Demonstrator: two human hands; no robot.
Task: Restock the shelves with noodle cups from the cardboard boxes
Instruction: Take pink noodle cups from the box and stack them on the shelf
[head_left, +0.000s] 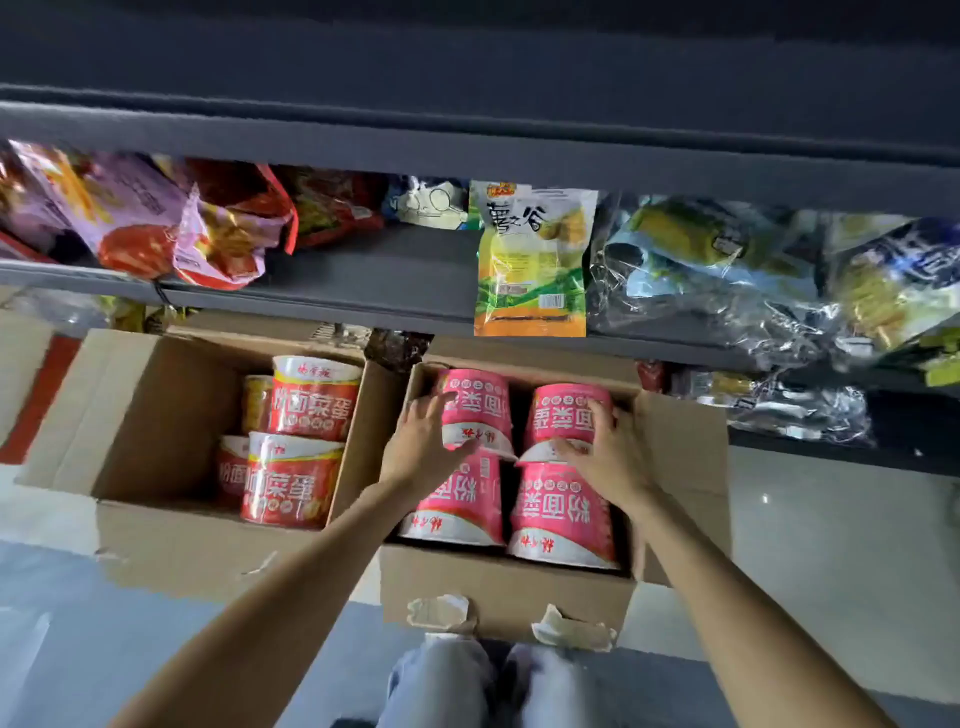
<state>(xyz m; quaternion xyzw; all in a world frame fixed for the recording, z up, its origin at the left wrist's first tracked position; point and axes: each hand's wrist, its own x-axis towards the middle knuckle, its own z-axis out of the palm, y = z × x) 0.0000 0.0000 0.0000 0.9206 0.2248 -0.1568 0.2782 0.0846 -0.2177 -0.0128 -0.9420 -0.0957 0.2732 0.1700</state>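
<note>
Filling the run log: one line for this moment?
left hand grips far-left pink cup | right hand grips far-right pink cup | both in right box

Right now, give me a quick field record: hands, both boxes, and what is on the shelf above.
left hand: left hand grips the far-left pink noodle cup
right hand: right hand grips the far-right pink noodle cup
right cardboard box: right cardboard box shows four pink cups lying on their sides
left cardboard box: left cardboard box holds red noodle cups, part empty
shelf above: shelf carries snack bags, including a yellow-green snack bag at the front edge
cups on shelf: none visible
</note>
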